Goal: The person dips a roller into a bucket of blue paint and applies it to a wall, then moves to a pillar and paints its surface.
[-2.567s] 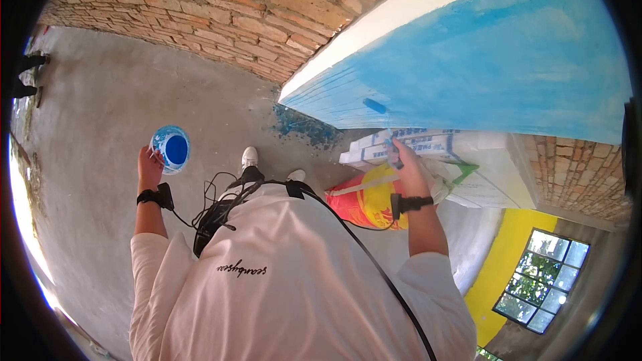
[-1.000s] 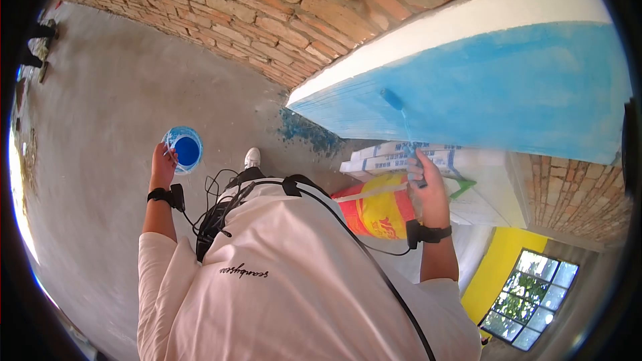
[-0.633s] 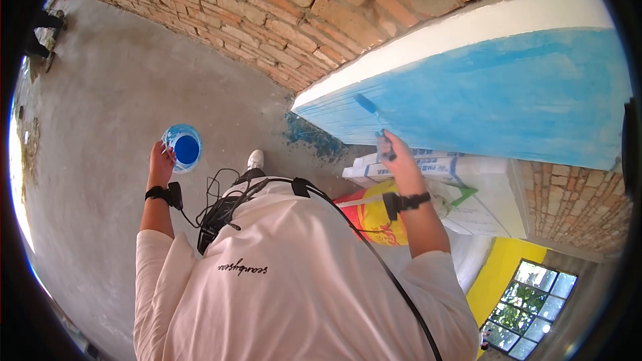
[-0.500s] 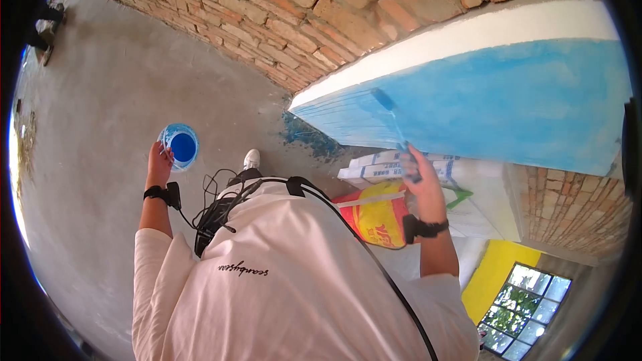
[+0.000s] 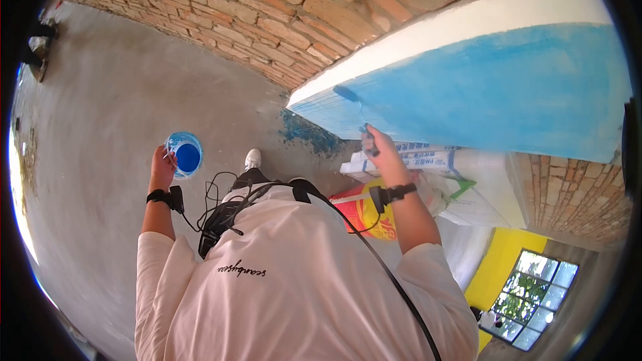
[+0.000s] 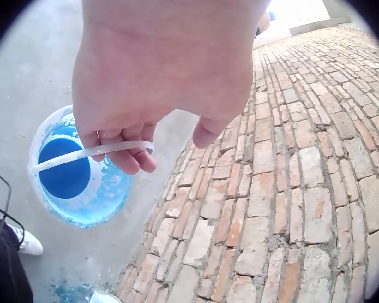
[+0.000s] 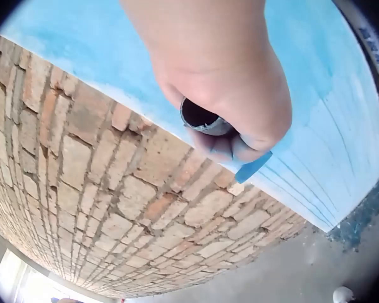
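Note:
My left hand (image 5: 162, 168) holds a white plastic bucket (image 6: 101, 211) by its thin bail handle (image 6: 69, 158), the fingers hooked under it. Deep blue paint (image 5: 188, 156) lies inside, and lighter blue smears coat the inner wall. My right hand (image 5: 382, 149) grips a paint roller by its handle, whose hollow end (image 7: 211, 129) shows between thumb and fingers in the right wrist view. The blue roller sleeve (image 5: 346, 93) is over the streaky, thinly covered left part of a light blue painted wall panel (image 5: 495, 93). Above the blue runs a white band (image 5: 441, 47).
A rough brick wall (image 5: 281, 13) adjoins the panel. White printed packages (image 5: 435, 160) and a red and yellow sack (image 5: 374, 217) stand below it at right. Blue splatters (image 5: 304, 134) mark the concrete floor. Black cables (image 5: 214, 214) hang at the waist. Another person's legs (image 5: 40, 47) show far left.
My right hand has moved the roller back and forth over the panel, most recently leftward toward its corner. The left hand keeps the bucket in nearly the same place.

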{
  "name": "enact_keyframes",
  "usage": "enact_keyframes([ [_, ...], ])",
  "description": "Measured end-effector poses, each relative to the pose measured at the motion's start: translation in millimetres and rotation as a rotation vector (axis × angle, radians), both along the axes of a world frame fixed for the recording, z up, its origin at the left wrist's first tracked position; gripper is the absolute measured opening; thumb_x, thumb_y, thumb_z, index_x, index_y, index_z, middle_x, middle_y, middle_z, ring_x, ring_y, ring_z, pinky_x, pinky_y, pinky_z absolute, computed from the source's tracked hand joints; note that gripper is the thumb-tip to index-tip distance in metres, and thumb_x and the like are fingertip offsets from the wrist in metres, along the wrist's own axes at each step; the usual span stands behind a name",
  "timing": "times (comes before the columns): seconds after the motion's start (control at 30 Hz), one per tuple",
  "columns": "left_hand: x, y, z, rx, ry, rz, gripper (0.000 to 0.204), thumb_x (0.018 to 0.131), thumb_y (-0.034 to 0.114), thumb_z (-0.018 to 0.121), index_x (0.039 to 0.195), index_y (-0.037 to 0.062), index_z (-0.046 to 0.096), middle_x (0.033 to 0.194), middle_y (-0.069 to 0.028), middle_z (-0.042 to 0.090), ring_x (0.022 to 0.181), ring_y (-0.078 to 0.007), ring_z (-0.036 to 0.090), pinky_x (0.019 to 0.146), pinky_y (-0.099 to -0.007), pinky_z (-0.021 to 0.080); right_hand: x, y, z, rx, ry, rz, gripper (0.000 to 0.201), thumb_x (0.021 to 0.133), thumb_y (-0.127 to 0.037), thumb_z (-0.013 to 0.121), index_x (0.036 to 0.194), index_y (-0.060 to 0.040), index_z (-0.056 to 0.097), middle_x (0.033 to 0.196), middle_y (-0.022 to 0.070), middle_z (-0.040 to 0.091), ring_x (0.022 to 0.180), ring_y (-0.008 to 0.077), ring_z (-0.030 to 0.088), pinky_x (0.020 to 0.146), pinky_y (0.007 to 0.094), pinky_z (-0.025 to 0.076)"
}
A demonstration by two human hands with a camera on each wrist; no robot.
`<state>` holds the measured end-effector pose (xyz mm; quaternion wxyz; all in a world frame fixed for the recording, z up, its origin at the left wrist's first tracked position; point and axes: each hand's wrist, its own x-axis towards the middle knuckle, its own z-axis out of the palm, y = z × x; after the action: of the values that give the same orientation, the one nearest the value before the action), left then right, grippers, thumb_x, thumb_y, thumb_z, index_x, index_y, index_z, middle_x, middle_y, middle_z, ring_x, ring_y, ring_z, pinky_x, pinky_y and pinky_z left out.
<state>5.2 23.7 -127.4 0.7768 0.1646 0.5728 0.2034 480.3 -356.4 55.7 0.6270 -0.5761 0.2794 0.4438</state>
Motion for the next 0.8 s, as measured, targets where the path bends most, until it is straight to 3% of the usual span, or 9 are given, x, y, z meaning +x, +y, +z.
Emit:
enact_keyframes([
  [0.13, 4.9, 5.2, -19.7, -0.006, -0.031, -0.052, 0.04, 0.088, 0.04, 0.056, 0.107, 0.0049, 0.055, 0.088, -0.0052, 0.055, 0.078, -0.0175, 0.054, 0.072, -0.0294, 0.048, -5.3, -69.2, 65.5, 0.01, -0.083, -0.031, 0.013, 0.096, -0.021, 0.054, 0.097, -0.0076, 0.052, 0.071, 0.0007, 0.048, 0.049, 0.0038, 0.039, 0.039, 0.0181, 0.031],
  [0.27, 15.1, 0.6, -20.9, 0.023, -0.039, -0.05, 0.039, 0.088, 0.04, 0.057, 0.107, 0.0055, 0.054, 0.089, -0.0057, 0.056, 0.078, -0.0173, 0.055, 0.072, -0.0295, 0.049, -19.6, -81.1, 108.9, -0.036, -0.19, -0.087, 0.011, 0.096, -0.019, 0.054, 0.095, -0.008, 0.052, 0.072, 0.0005, 0.049, 0.048, 0.0041, 0.037, 0.039, 0.0185, 0.029],
  [0.37, 22.7, 0.2, -16.3, 0.037, -0.058, -0.064, 0.036, 0.085, 0.038, 0.059, 0.106, 0.0089, 0.053, 0.086, -0.0044, 0.057, 0.079, -0.015, 0.054, 0.074, -0.0275, 0.046, -2.3, -55.5, 61.6, -0.062, -0.135, -0.133, 0.012, 0.095, -0.018, 0.055, 0.092, -0.0079, 0.05, 0.071, 0.0005, 0.048, 0.047, 0.0054, 0.036, 0.039, 0.0196, 0.03],
  [0.43, 27.2, 1.7, -11.7, 0.026, -0.095, -0.061, 0.035, 0.086, 0.038, 0.058, 0.105, 0.0089, 0.053, 0.086, -0.0045, 0.057, 0.079, -0.0155, 0.054, 0.075, -0.0276, 0.046, 28.3, -64.6, -17.8, 0.073, -0.017, -0.108, 0.013, 0.095, -0.017, 0.055, 0.09, -0.0076, 0.047, 0.069, 0.0003, 0.046, 0.047, 0.0065, 0.038, 0.04, 0.0202, 0.031],
  [0.53, 29.9, 6.3, -9.8, 0.009, -0.065, -0.074, 0.035, 0.085, 0.038, 0.058, 0.104, 0.0088, 0.053, 0.085, -0.0047, 0.056, 0.079, -0.0157, 0.054, 0.075, -0.0277, 0.046, 19.5, -44.2, -28.8, -0.12, -0.09, -0.1, 0.011, 0.09, -0.012, 0.06, 0.092, -0.0053, 0.053, 0.07, -0.0007, 0.048, 0.049, 0.0047, 0.039, 0.039, 0.0168, 0.029],
  [0.7, 42.5, 10.3, -16.9, -0.018, -0.054, -0.103, 0.037, 0.085, 0.038, 0.059, 0.105, 0.0073, 0.053, 0.086, -0.0053, 0.056, 0.078, -0.0157, 0.055, 0.075, -0.0276, 0.046, 11.3, -109.7, 34.0, 0.088, -0.082, -0.091, 0.015, 0.095, -0.019, 0.056, 0.094, -0.0052, 0.051, 0.07, 0.0005, 0.048, 0.048, 0.0045, 0.038, 0.04, 0.0185, 0.031],
  [0.73, 43.6, 9.0, -20.3, -0.019, -0.047, -0.103, 0.038, 0.085, 0.038, 0.059, 0.106, 0.0067, 0.053, 0.086, -0.0054, 0.056, 0.078, -0.0155, 0.055, 0.074, -0.0275, 0.046, -3.0, -107.5, 68.0, 0.116, -0.115, -0.147, 0.015, 0.095, -0.017, 0.056, 0.103, -0.0034, 0.055, 0.074, 0.0006, 0.05, 0.05, 0.0039, 0.04, 0.039, 0.0164, 0.03],
  [0.8, 47.5, 7.2, -18.6, 0.004, -0.047, -0.12, 0.038, 0.085, 0.038, 0.059, 0.105, 0.0066, 0.054, 0.086, -0.0056, 0.056, 0.078, -0.0155, 0.055, 0.073, -0.0272, 0.046, -13.2, -106.4, 96.4, 0.054, -0.177, -0.15, 0.014, 0.095, -0.017, 0.056, 0.101, -0.0039, 0.055, 0.074, 0.0006, 0.05, 0.049, 0.004, 0.039, 0.039, 0.0166, 0.03],
])
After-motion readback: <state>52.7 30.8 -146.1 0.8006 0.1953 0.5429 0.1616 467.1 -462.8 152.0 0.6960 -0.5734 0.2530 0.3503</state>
